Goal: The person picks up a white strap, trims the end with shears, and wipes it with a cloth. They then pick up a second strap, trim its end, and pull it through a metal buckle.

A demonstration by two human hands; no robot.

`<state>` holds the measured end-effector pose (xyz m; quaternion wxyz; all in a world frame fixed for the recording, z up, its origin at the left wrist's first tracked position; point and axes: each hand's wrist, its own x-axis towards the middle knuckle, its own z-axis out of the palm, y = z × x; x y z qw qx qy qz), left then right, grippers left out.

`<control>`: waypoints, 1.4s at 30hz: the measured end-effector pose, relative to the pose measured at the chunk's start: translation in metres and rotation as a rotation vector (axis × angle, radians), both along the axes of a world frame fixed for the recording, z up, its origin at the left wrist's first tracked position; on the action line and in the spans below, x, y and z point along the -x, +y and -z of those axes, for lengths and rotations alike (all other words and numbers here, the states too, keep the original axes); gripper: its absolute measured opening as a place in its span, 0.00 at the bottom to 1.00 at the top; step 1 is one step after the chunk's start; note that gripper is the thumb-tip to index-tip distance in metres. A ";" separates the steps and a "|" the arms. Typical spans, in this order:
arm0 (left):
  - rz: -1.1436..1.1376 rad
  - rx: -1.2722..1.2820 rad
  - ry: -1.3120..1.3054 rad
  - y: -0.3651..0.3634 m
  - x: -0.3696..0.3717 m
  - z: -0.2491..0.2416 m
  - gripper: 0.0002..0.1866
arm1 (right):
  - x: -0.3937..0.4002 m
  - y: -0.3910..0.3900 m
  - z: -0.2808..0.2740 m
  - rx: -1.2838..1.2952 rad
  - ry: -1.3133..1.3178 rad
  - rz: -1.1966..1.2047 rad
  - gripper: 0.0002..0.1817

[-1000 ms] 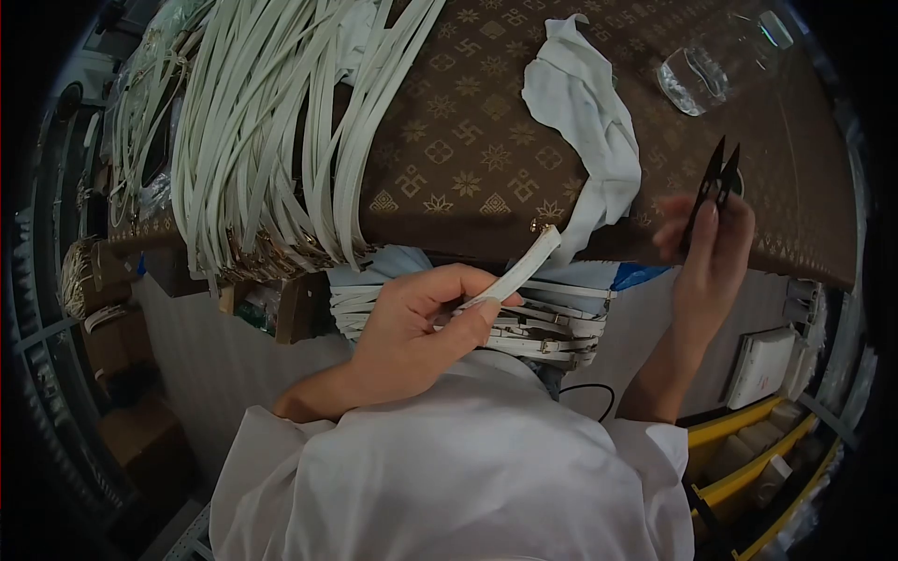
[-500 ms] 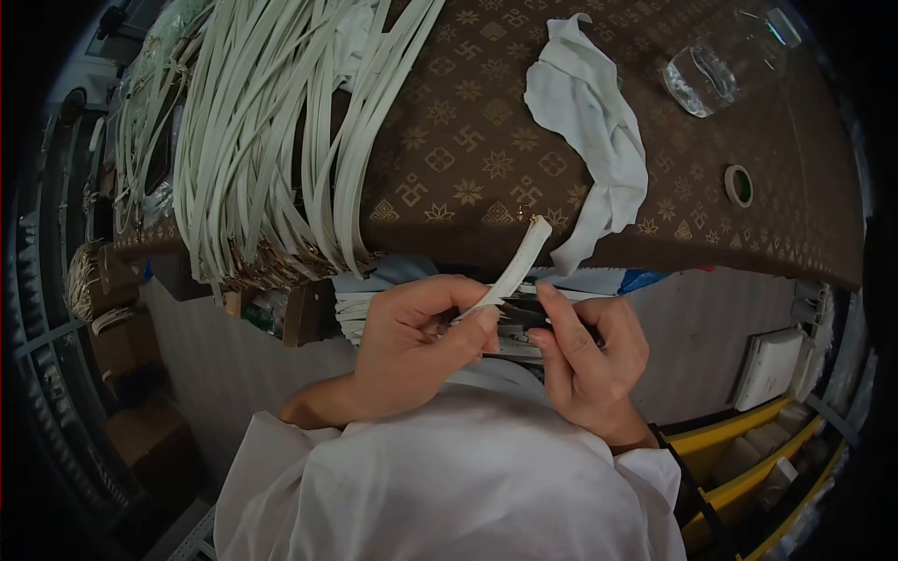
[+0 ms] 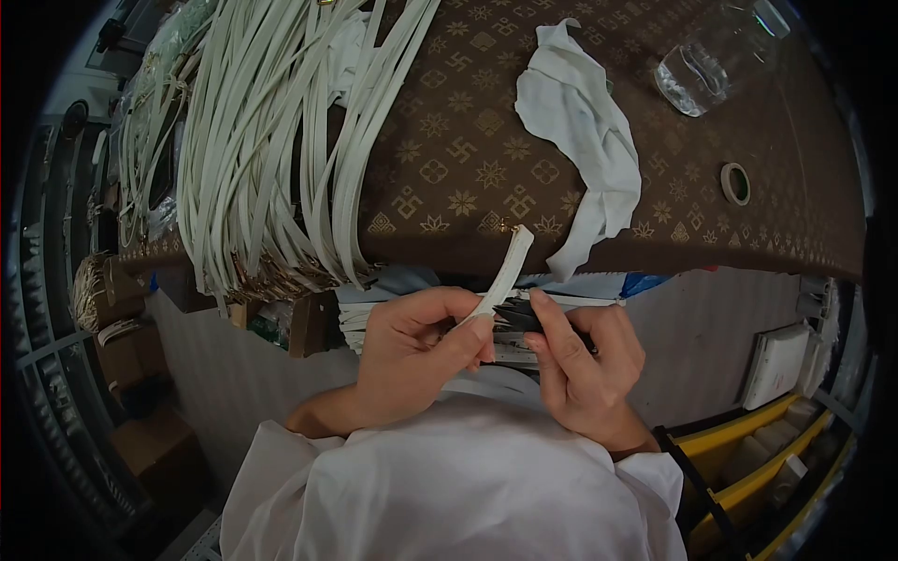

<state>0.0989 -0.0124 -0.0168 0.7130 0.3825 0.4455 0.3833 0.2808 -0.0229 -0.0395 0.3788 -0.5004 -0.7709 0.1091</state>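
Two hands pinch flat pale strap, black snips.

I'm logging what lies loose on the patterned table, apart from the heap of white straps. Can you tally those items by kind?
White cloth: 1
Clear glass jar, lying on its side: 1
Tape roll: 1
Total: 3
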 end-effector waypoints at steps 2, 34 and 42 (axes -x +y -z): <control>-0.016 -0.008 -0.026 -0.001 0.000 0.000 0.06 | 0.000 0.000 -0.001 0.002 0.012 -0.004 0.24; 0.001 0.048 -0.049 0.000 -0.002 -0.001 0.11 | -0.009 0.004 -0.004 0.092 0.172 0.034 0.22; -0.039 0.019 -0.102 -0.002 -0.002 0.003 0.11 | -0.007 0.003 -0.004 0.088 0.114 -0.022 0.23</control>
